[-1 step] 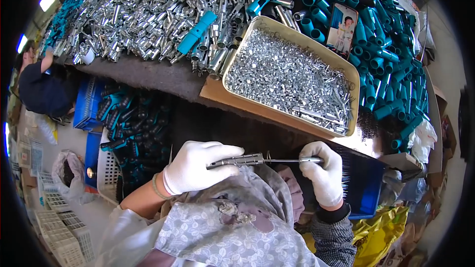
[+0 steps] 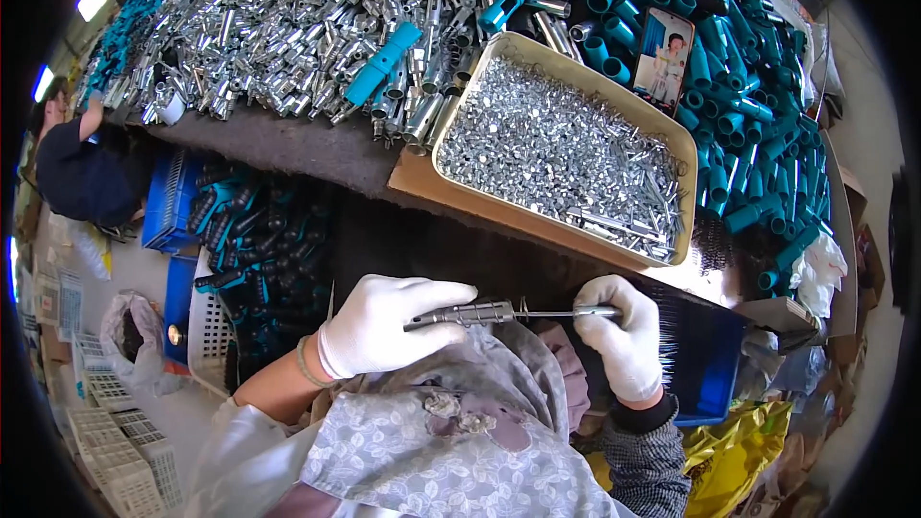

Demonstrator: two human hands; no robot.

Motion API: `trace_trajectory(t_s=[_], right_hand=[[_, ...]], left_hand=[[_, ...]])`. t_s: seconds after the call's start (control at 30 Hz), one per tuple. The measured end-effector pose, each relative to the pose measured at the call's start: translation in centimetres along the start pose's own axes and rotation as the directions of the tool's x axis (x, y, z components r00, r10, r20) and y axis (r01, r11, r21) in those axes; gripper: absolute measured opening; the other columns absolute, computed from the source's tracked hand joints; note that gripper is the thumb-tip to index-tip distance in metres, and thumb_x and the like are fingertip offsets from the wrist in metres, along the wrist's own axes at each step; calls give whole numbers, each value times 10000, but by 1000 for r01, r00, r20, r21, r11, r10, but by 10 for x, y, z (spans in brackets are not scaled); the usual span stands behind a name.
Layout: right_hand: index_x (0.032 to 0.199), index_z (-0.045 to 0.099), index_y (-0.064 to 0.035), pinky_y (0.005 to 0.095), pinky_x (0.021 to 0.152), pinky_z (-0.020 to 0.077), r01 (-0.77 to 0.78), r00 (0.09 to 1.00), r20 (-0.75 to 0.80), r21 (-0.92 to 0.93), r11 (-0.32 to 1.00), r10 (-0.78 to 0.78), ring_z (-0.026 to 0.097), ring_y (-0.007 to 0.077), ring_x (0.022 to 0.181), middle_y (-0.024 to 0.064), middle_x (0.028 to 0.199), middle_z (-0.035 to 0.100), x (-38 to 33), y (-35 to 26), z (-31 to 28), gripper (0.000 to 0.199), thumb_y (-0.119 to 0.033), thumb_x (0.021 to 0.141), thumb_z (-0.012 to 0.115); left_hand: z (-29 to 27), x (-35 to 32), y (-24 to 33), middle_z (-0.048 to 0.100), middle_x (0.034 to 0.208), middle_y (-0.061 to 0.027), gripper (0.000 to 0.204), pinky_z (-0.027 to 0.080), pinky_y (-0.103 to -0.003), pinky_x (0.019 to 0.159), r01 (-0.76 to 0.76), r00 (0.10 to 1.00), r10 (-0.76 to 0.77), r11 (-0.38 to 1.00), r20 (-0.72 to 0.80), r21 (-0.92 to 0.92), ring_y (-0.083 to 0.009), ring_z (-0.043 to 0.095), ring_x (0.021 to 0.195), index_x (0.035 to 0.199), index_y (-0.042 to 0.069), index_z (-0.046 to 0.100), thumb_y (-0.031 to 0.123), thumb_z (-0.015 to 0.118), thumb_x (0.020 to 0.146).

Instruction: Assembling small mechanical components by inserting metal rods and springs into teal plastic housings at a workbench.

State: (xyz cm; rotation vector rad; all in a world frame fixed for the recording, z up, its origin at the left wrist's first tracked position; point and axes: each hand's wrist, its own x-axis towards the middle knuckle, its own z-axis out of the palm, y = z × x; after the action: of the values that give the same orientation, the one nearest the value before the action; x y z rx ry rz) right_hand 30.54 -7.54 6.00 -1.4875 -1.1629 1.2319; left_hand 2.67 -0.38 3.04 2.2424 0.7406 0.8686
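Note:
My white-gloved left hand [image 2: 379, 326] is closed round a silver slotted metal tube [image 2: 494, 312], which points to the right. A thin metal rod [image 2: 552, 314] lies in line with the tube, with a small wire-like piece [image 2: 521, 307] near the tube's end. Whether the rod goes inside the tube I cannot tell. Pinched between thumb and fingers of my gloved right hand [image 2: 624, 336] is the rod's far end, where a short silver sleeve [image 2: 597, 311] shows. Both hands are over my patterned apron [image 2: 422, 441].
Ahead stands a cream tray [image 2: 441, 158] of tiny metal parts. Silver tubes [image 2: 278, 29] are heaped at left, teal sleeves [image 2: 739, 125] at right beside a phone [image 2: 664, 58]. Black-and-teal handles [image 2: 259, 249] fill a white crate [image 2: 209, 341]. A co-worker [image 2: 82, 173] sits far left.
My right hand has shifted slightly left with the rod. My left hand and the slotted tube have moved a touch to the right.

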Motion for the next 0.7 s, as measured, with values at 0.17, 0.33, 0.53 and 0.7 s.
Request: trace_trajectory(t_s=[0.17, 0.33, 0.53, 0.7], right_hand=[[938, 639, 14, 236, 679, 464, 34, 995, 98, -72, 997, -27, 534, 66, 731, 10, 817, 624, 5, 0, 19, 148, -65, 818, 673], [994, 628, 13, 240, 723, 473, -33, 977, 210, -44, 998, 42, 550, 71, 798, 16, 867, 626, 6, -2, 19, 183, -84, 849, 684], [998, 590, -2, 285, 723, 510, 310, 929, 271, -206, 928, -250, 606, 178, 741, 101, 877, 621, 8, 10, 38, 223, -110, 864, 732], [1007, 583, -27, 368, 657, 515, 578, 802, 359, -265, 772, -477, 615, 341, 721, 140, 846, 599, 18, 13, 50, 276, -79, 800, 759]], left_hand=[[0, 0, 3, 735, 891, -147, 326, 577, -343, 658, 35, 996, -32, 999, 78, -33, -295, 728, 744, 1084, 34, 702, 158, 799, 798], [-4, -6, -3, 736, 888, -140, 287, 569, -328, 652, 42, 998, -34, 988, 54, -148, -281, 728, 745, 1057, 22, 719, 112, 796, 796], [-1, -12, -11, 743, 899, -140, 292, 563, -324, 675, 86, 996, -73, 959, 58, -269, -261, 728, 761, 1039, 4, 737, 106, 821, 778], [-1, -20, -19, 745, 879, -132, 307, 534, -328, 696, 99, 994, -77, 923, 74, -372, -230, 685, 737, 1032, -11, 743, 106, 839, 764]])
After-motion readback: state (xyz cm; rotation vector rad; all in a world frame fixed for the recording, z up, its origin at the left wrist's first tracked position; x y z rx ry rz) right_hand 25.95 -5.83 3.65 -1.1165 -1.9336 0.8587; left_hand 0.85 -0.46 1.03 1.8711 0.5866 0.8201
